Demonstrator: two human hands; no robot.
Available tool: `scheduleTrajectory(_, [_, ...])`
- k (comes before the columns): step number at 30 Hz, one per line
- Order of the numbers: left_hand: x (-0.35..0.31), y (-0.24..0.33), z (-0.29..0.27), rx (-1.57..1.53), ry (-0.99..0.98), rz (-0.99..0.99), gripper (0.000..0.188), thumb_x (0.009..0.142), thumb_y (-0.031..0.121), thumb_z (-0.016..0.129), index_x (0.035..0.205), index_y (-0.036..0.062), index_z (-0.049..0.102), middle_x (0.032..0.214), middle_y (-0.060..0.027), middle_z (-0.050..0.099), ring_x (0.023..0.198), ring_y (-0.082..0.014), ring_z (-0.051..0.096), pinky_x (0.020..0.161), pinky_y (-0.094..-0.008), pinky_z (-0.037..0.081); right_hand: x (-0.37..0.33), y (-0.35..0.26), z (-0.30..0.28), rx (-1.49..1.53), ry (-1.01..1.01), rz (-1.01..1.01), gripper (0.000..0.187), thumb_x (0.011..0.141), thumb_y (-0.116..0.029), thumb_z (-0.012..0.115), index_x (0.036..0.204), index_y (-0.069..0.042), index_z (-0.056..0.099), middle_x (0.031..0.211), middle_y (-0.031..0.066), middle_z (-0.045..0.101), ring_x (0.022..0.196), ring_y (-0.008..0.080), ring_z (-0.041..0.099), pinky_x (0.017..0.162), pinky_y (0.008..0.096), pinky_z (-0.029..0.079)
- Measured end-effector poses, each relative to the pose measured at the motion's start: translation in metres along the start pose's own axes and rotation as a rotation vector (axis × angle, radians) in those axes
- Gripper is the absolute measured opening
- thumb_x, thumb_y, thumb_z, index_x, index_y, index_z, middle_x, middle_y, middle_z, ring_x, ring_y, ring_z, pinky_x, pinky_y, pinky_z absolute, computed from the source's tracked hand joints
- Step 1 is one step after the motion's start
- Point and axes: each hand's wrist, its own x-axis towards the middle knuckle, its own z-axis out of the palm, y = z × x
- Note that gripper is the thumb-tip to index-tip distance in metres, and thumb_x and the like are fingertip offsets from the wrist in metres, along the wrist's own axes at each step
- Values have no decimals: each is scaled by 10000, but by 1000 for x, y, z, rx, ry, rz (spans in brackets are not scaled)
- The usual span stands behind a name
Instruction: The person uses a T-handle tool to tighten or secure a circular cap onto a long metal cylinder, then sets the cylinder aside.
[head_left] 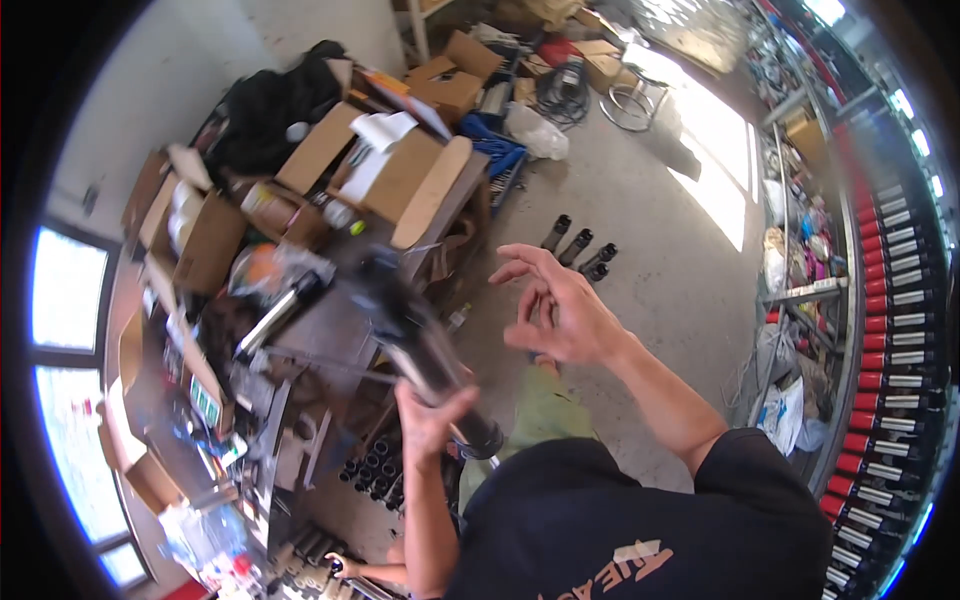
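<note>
My left hand [432, 412] is wrapped around a long black-and-silver cylinder [425, 360] that looks like a shock absorber. It tilts across the front of the workbench, its dark upper end blurred by motion and its lower end near my shirt. To the right of it, my right hand [560, 312] is raised with loosely bent fingers apart, and nothing shows in it. A second, silver-and-black cylinder [280, 315] lies on the cluttered workbench [335, 315] to the left.
Several black cylinders [582, 246] stand on the floor ahead. Cardboard boxes [400, 175] crowd the bench. More dark tubes [372, 470] are grouped below it, near another person's hand [345, 567]. Along the right runs a rack of red-and-black cylinders [875, 380] beside metal shelving [810, 290].
</note>
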Motion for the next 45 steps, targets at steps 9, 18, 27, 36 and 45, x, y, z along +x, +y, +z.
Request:
scheduleTrajectory(9, [169, -310, 163, 1037, -134, -210, 777, 747, 271, 818, 1360, -7, 428, 1298, -241, 503, 1172, -408, 497, 964, -513, 442, 11, 381, -79, -678, -153, 630, 519, 746, -377, 782, 1095, -50, 581, 1007, 205, 637, 907, 427, 671, 767, 521, 560])
scheduleTrajectory(18, [-26, -465, 29, 515, 287, -940, 274, 906, 165, 708, 1102, -4, 618, 881, -90, 684, 766, -152, 653, 690, -289, 541, 34, 775, -86, -872, 338, 1069, 630, 819, -372, 745, 1254, -69, 406, 1200, 286, 522, 993, 501, 636, 831, 547, 544])
scheduleTrajectory(27, [-243, -495, -44, 208, 756, -1200, 162, 847, 163, 652, 896, 10, 631, 720, -82, 667, 625, -195, 649, 581, -355, 523, 54, 766, -115, -1146, 213, 1271, 597, 825, -319, 684, 1285, 30, 529, 1310, 320, 538, 1208, 466, 569, 1012, 501, 496])
scheduleTrajectory(36, [-333, -594, -97, 532, 938, -1314, 537, 806, 425, 723, 1084, -27, 641, 1015, -240, 698, 999, -395, 666, 903, -460, 530, 43, 502, 99, -543, -118, 834, 523, 960, -403, 634, 1331, -41, 560, 1193, 46, 614, 1089, 187, 556, 943, 324, 442])
scheduleTrajectory(45, [-365, -709, -163, 147, 1164, -1437, 694, 753, 389, 804, 1236, -23, 523, 1260, -262, 575, 1093, -414, 628, 946, -469, 524, 39, 274, 332, -545, -570, 526, 486, 1046, -311, 519, 1424, -10, 460, 1359, 95, 547, 1205, 208, 551, 994, 362, 457])
